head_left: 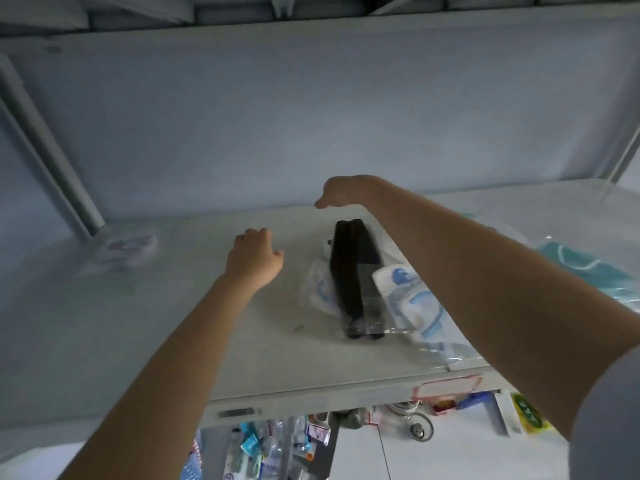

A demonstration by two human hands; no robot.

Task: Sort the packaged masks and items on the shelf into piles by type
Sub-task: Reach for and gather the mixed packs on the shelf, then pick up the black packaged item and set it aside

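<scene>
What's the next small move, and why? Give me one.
Probably lower the right hand onto the black mask pack and lift it clear. Neither it nor the left hand seems to hold anything, the right hovers just beyond the pack, and the pack overlaps the white-and-blue mask packets, a different type.

Looked like a stockroom or shop storage, not a home: grey metal shelf [242,341] with a steel upright [52,161], sealed mask packs [408,299] loose on it, a taped label [446,386] on its front edge, small packaged goods [277,448] crammed below.
</scene>
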